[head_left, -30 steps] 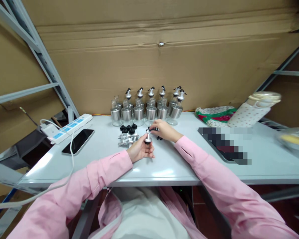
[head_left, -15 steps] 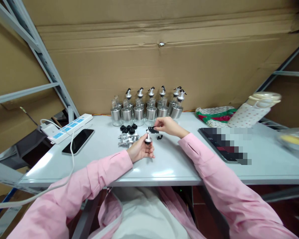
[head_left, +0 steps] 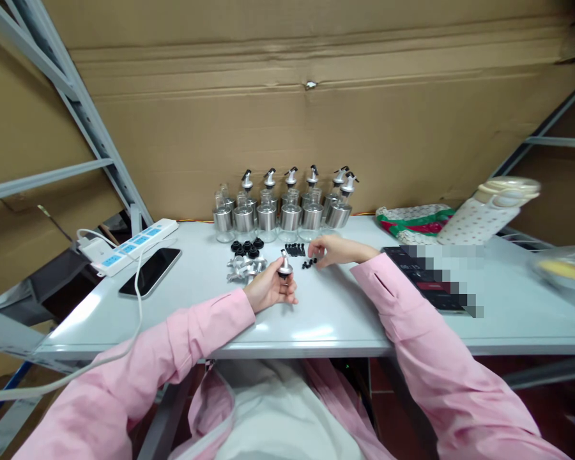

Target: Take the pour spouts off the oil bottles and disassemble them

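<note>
Cardboard (head_left: 287, 128) fills the upper part of the frame behind your worktop (head_left: 196, 322), which spreads across the middle. The glass and metal bottles (head_left: 267, 218) stand close together at the centre, near the cardboard, some of those at the back topped by silver fitted pourers (head_left: 247, 181) with black tips. On the right of the frame a spotted flask (head_left: 479, 217) leans beside a red, green and white cloth item (head_left: 414, 220), with a dark-screened device (head_left: 407, 263), partly pixelated, lying below them. At left, a white power strip (head_left: 141, 243) lies just beside a phone (head_left: 152, 271). Your left hand (head_left: 272, 285), just below centre, has its fingers grasping a silver pourer (head_left: 285, 264) by its side, spout up, above the worktop. Your right hand (head_left: 333, 249) is right of it, its fingers curved down at the little black pieces (head_left: 307, 264); you cannot tell from here whether they pinch one. Left of the held pourer lies a heap of silver spouts (head_left: 242, 268), with black stoppers (head_left: 246, 247) clustered just above. A row of small black levers (head_left: 294, 250) lies between the stoppers and your right hand.
</note>
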Available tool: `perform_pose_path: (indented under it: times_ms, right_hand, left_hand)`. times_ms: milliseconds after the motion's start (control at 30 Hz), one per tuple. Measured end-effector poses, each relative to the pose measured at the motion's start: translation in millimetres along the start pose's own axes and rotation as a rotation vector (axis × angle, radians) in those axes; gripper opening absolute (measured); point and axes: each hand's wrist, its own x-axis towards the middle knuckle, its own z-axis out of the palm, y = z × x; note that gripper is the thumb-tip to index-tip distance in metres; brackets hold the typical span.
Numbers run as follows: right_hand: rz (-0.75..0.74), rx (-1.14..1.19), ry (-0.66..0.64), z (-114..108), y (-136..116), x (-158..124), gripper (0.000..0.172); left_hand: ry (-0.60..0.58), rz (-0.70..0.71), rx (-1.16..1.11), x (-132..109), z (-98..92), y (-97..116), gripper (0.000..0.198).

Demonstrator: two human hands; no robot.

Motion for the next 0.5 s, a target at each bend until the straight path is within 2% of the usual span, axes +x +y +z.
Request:
perform_pose_path:
  times_ms: [100, 300, 400, 500]
  right_hand:
    - [-0.068, -0.053, 0.010, 0.8, -4.3, -1.5, 0.023]
    - [-0.086, -0.010, -0.013, 2.7, -8.5, -0.5, 0.012]
    - [-0.096, 0.002, 0.037, 2.2, -8.6, -0.5, 0.012]
    - [-0.086, -0.027, 0.023, 2.5, -11.1, -0.9, 0.014]
  left_hand:
    - [-0.005, -0.001, 0.005, 0.6, -0.5, -0.5, 0.047]
    - [-0.004, -0.002, 0.006, 1.0, -0.5, -0.7, 0.048]
    - [0.002, -0.005, 0.002, 0.6, 0.1, -0.4, 0.047]
    - [0.007, -0.009, -0.006, -0.2, 1.4, 0.3, 0.048]
